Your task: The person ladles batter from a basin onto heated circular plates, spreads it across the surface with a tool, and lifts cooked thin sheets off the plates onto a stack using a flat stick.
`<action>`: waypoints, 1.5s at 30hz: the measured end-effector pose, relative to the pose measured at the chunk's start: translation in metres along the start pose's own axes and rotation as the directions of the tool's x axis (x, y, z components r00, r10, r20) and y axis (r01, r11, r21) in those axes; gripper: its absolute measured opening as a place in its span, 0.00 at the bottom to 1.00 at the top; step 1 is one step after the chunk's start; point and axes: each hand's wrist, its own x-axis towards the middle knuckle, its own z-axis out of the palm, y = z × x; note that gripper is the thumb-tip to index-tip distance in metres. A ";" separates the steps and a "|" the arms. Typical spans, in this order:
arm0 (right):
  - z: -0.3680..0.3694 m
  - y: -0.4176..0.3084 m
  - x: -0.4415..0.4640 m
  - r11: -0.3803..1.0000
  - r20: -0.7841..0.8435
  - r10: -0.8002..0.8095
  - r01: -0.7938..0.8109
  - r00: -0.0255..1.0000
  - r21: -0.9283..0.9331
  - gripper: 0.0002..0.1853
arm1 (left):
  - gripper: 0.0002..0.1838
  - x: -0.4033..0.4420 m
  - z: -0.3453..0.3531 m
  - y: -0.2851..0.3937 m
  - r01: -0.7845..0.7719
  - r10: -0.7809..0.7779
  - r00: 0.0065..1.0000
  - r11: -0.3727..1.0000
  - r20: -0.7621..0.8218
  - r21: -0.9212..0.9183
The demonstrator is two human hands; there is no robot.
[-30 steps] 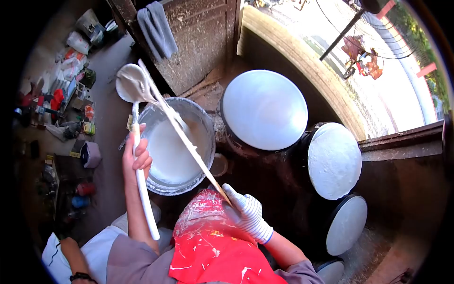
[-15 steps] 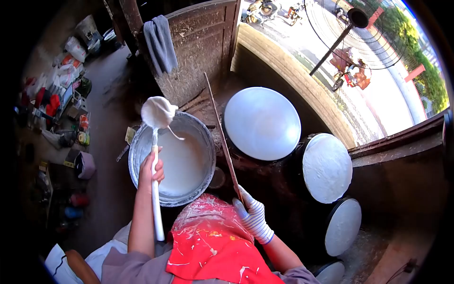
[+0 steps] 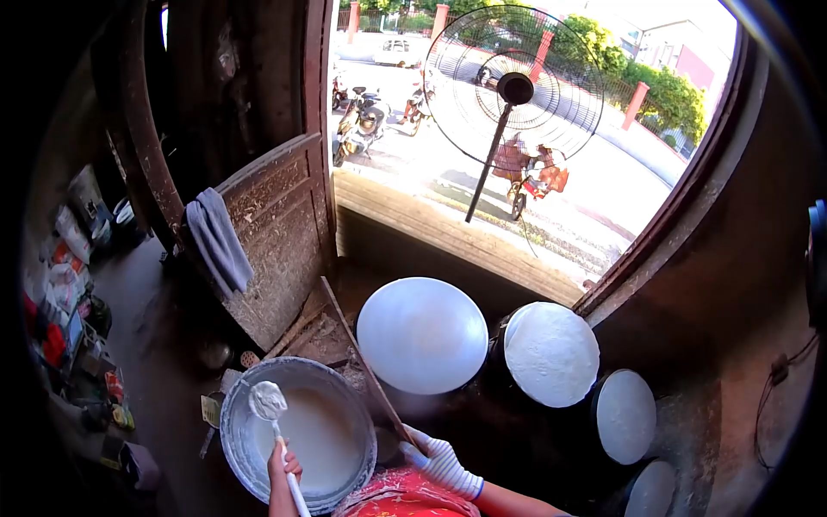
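My left hand [image 3: 285, 465], bare, is closed around the long white handle of a ladle [image 3: 268, 400]. The ladle's bowl carries thick white batter and hangs over the left side of a large grey tub [image 3: 366, 457]. Inside that tub is a pool of pale batter [image 3: 326, 435]. On my right hand [image 3: 444, 465] is a striped white glove, its fingers closed on the near end of a long thin wooden stick [image 3: 358, 355]. The stick slants away between the tub and a big round pale griddle [image 3: 422, 334].
To the right stand more round surfaces: one coated white [image 3: 552, 353], then two smaller discs [image 3: 626, 417] [image 3: 652, 493]. A fan [image 3: 516, 88] stands by the opening to the street. A grey towel [image 3: 219, 241] hangs on the half door [image 3: 276, 237]. Clutter lies at left.
My view has tilted upward, so the tub and griddles sit lower in it. The ladle has come down closer to the tub, and its trailing strand of batter no longer shows. Both grips stay the same.
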 end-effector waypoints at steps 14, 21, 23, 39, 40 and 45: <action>-0.132 0.038 -0.059 0.920 -0.620 -0.263 -0.002 0.739 -0.392 0.23 | 0.18 0.008 0.296 -0.109 -0.017 -0.375 0.790 0.779 0.486 0.627; -0.170 0.071 -0.054 0.727 -0.535 -0.211 -0.235 0.818 -0.645 0.23 | 0.15 0.043 0.386 -0.187 -0.304 -0.206 0.832 0.606 0.515 0.735; -0.169 0.096 -0.038 0.703 -0.535 -0.250 -0.228 0.807 -0.673 0.23 | 0.13 0.059 0.390 -0.200 -0.367 -0.170 0.825 0.564 0.539 0.740; -0.096 0.124 -0.001 0.815 -0.712 -0.006 -0.409 0.703 -0.411 0.23 | 0.19 0.111 0.380 -0.186 -0.796 0.074 0.510 -0.336 0.857 0.503; -0.089 0.116 -0.007 0.828 -0.718 -0.038 -0.381 0.695 -0.412 0.23 | 0.19 0.110 0.384 -0.180 -0.798 0.072 0.509 -0.333 0.858 0.502; -0.065 0.131 -0.006 0.941 -0.780 -0.101 -0.195 0.618 -0.276 0.23 | 0.23 0.110 0.388 -0.163 -0.756 0.041 0.466 -0.500 0.884 0.422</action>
